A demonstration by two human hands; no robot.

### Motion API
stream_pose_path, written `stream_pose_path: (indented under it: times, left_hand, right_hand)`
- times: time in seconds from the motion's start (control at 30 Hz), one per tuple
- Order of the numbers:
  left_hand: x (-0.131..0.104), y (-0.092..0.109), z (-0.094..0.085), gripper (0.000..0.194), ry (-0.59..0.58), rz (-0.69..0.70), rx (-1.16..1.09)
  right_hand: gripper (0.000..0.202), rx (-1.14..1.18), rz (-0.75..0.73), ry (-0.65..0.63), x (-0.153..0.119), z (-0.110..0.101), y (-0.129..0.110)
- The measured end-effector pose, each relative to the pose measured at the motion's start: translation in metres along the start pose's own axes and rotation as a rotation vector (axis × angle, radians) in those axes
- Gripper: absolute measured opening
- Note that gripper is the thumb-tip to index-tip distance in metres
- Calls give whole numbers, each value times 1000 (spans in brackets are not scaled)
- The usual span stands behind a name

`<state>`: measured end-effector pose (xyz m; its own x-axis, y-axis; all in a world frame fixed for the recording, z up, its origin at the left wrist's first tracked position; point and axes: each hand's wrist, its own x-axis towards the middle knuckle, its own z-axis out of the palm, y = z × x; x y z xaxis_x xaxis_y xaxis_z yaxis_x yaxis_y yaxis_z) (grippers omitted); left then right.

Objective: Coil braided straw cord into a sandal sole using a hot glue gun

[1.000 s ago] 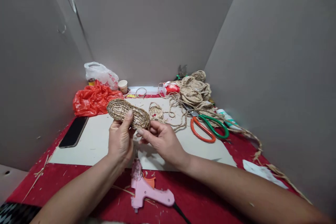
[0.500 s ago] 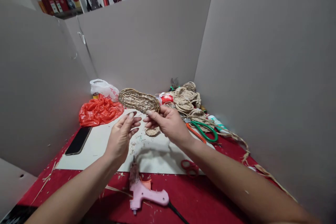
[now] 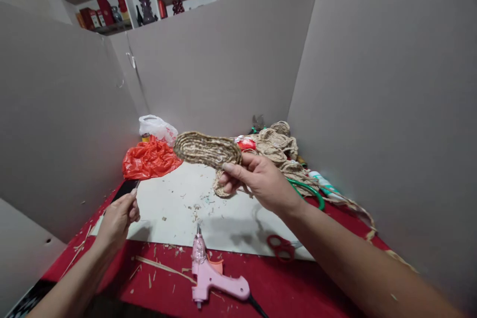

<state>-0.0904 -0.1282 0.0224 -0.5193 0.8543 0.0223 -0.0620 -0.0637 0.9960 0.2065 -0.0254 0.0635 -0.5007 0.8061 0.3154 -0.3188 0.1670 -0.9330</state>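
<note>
My right hand [image 3: 253, 176] grips one end of a sole-shaped piece of coiled straw braid [image 3: 206, 149] between thumb and fingers. The piece is held up above the white board, with pale glue-like patches across its rows. Behind my right fingers a smaller round coil of braid [image 3: 219, 186] is partly hidden. My left hand [image 3: 121, 211] is off to the left with thumb and fingers pinched together, close to the phone [image 3: 121, 194]; what it may hold is too small to make out. A pink glue gun [image 3: 214, 276] lies on the red cloth, nozzle pointing away from me.
The white board [image 3: 167, 231] carries scattered straw bits. Red-handled scissors [image 3: 281, 247] lie by my right forearm, and a green handle [image 3: 311, 191] shows beyond it. A heap of straw braid [image 3: 276, 144] stands back right. An orange-red plastic bag [image 3: 151, 159] and a white bag [image 3: 156, 126] sit back left.
My left hand has moved away from the braided piece, left and down toward the phone, its fingers now closed together. My right hand still holds the piece. The view has shifted slightly.
</note>
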Motion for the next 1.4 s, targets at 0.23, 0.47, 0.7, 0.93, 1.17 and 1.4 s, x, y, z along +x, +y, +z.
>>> stream_pose_path:
  times: [0.23,0.47,0.7,0.93,1.17,1.4]
  left_hand:
    - [-3,40,20,27,-18,138,-45]
    - [-12,44,21,28,-95,168,29]
    - [-21,32,14,29,2,291,82]
    - [-14,32,19,50,-98,379,251]
    - [-14,37,43,22,-497,234,273]
    - [-17,28,58,20,-840,-133,320]
  right_hand:
    - [36,-124,193,-322,-12,14,4]
    - [34,-234,221,-367,-12,18,14]
    - [23,-378,195,-461,-16,26,25]
    - [18,-458,236,-589,-19,28,23]
    - [14,-547,155,-670,-20,27,25]
    - [14,-621,128,-687,-18,26,27]
